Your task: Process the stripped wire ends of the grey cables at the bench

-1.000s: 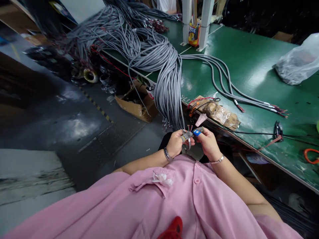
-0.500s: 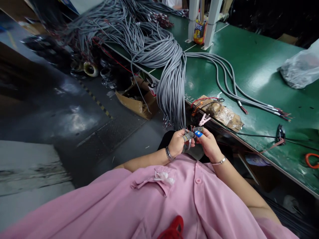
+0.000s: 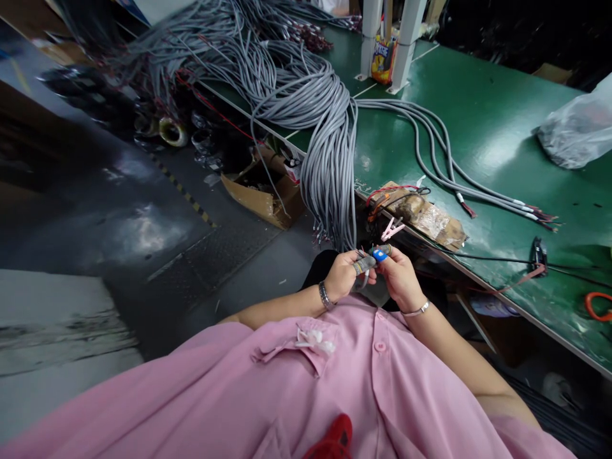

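Note:
Close together in front of my shirt, both hands pinch the thin coloured wires at the end of a grey cable (image 3: 366,279). My left hand (image 3: 343,275) is closed, with a grey finger cover on its thumb. Opposite it, my right hand (image 3: 400,275) is closed too and has a blue wrap on the thumb. The wire tips between the fingers are small and partly hidden. Just beyond my hands, a thick bundle of grey cables (image 3: 329,159) hangs over the table edge.
On the green table (image 3: 492,127) lie a few separate grey cables (image 3: 437,146) with stripped ends. A taped cardboard piece (image 3: 425,213) and a pink clip (image 3: 393,229) are by the edge. A cardboard box (image 3: 261,197) stands below. A plastic bag (image 3: 578,131) sits at the right.
My fingers have shifted slightly on the wires, and the left thumb has moved a little nearer the right thumb. The cable bundle and table things look unchanged.

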The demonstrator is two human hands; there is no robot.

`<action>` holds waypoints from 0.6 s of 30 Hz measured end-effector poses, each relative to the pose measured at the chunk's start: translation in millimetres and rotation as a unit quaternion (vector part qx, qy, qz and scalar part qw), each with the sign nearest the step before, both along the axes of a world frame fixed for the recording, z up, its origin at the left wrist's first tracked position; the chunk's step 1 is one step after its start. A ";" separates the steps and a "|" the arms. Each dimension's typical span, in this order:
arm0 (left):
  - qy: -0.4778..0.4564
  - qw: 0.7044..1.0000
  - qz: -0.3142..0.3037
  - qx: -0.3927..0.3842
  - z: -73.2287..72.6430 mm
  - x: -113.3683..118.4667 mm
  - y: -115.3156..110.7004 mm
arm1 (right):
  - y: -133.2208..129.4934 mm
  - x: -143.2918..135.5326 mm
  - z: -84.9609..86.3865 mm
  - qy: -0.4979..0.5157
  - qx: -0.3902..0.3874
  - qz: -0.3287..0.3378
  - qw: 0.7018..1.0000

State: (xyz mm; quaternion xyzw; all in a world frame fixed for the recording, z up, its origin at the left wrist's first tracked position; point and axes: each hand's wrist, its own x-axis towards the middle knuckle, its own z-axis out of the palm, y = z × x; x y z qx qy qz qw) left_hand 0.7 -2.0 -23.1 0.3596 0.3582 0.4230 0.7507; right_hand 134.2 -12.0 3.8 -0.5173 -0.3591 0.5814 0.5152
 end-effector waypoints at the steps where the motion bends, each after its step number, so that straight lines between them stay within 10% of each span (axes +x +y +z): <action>1: -0.003 1.000 0.005 -0.002 0.0 0.4 0.0 | -0.3 -0.1 -1.9 0.002 0.001 -0.010 1.000; 18: -0.012 0.998 0.050 -0.035 -4.6 7.3 3.4 | 3.3 -1.1 -9.2 0.003 -0.006 -0.065 0.998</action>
